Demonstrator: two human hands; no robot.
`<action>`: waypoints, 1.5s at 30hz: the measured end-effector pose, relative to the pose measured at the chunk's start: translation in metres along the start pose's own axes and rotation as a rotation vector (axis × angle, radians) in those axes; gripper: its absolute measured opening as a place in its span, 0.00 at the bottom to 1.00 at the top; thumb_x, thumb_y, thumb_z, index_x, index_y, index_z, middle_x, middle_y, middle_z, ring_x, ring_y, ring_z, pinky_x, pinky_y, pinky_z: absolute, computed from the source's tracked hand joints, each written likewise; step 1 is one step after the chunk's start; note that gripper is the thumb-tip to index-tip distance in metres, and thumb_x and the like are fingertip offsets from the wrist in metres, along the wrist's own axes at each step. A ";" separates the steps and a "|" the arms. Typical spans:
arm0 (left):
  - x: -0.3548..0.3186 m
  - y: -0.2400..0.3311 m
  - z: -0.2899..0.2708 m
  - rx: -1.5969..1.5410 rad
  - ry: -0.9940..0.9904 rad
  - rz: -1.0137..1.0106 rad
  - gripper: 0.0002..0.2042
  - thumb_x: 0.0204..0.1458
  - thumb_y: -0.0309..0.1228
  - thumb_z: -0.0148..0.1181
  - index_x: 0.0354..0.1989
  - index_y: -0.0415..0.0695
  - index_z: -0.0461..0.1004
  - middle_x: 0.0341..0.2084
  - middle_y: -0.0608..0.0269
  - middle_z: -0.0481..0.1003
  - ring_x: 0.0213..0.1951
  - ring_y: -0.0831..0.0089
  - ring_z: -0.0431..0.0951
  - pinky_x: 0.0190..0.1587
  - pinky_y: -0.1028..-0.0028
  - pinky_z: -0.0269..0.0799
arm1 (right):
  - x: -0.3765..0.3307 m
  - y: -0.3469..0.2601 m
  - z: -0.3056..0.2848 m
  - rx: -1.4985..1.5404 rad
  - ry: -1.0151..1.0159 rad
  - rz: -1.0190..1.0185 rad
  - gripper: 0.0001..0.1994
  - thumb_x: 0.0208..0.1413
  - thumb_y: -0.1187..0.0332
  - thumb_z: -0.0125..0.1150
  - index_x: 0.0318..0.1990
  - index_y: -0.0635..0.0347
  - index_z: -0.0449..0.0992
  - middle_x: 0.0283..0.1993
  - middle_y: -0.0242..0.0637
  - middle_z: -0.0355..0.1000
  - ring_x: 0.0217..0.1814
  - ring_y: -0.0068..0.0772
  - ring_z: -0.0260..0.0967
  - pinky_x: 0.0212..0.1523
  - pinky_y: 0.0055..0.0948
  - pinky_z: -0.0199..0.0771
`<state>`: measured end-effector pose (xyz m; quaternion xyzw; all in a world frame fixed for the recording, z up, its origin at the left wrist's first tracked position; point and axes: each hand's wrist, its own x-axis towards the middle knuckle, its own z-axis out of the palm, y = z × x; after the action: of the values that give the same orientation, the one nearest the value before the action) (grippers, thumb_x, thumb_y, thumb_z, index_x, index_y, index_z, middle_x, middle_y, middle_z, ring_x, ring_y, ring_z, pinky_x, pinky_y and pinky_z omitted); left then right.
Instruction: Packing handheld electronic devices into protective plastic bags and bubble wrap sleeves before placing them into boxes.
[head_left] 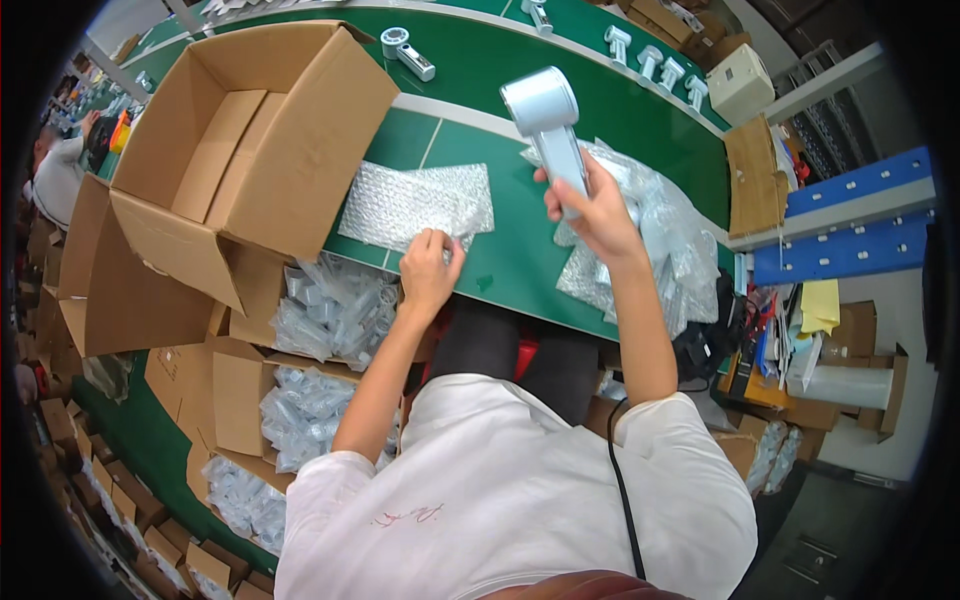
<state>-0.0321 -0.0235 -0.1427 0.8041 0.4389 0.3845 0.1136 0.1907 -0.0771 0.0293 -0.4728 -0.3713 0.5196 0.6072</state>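
left hand (pixel 428 268) pinched on the near edge of a bubble wrap sheet (pixel 418 203), which lies flat on the green table (pixel 520 250). right hand (pixel 592 212) clamped around the handle of a silver handheld device (pixel 548 125), held upright above the table, head up. pile of bubble wrap bags (pixel 660 240) just right of and behind that hand. open cardboard box (pixel 250 140) tilted at the left, next to the sheet. further back, more silver devices (pixel 408 52) lie on the table.
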 end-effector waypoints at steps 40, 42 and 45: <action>0.008 0.106 -0.017 -0.332 -0.295 0.057 0.08 0.58 0.28 0.56 0.29 0.39 0.69 0.25 0.57 0.70 0.24 0.57 0.69 0.30 0.62 0.66 | -0.144 0.068 -0.042 -1.175 0.103 -0.004 0.22 0.54 0.67 0.69 0.56 0.62 0.73 0.34 0.43 0.78 0.28 0.38 0.72 0.33 0.32 0.72; 0.007 0.124 -0.021 -0.146 -0.357 0.285 0.05 0.56 0.26 0.58 0.30 0.41 0.68 0.26 0.59 0.68 0.25 0.58 0.69 0.29 0.63 0.68 | -0.140 0.045 -0.029 -1.361 0.088 0.040 0.21 0.55 0.67 0.69 0.56 0.62 0.74 0.34 0.42 0.79 0.27 0.36 0.72 0.32 0.30 0.72; 0.015 0.140 -0.026 -0.195 -0.303 0.307 0.05 0.55 0.25 0.59 0.30 0.41 0.68 0.26 0.59 0.67 0.26 0.58 0.69 0.29 0.64 0.68 | -0.134 0.027 -0.036 -1.040 0.167 0.164 0.21 0.58 0.66 0.66 0.58 0.61 0.73 0.36 0.45 0.79 0.24 0.32 0.70 0.28 0.27 0.70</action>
<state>0.0409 -0.0977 -0.0446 0.8951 0.2503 0.3128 0.1956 0.1927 -0.2148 -0.0013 -0.7787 -0.4920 0.2731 0.2775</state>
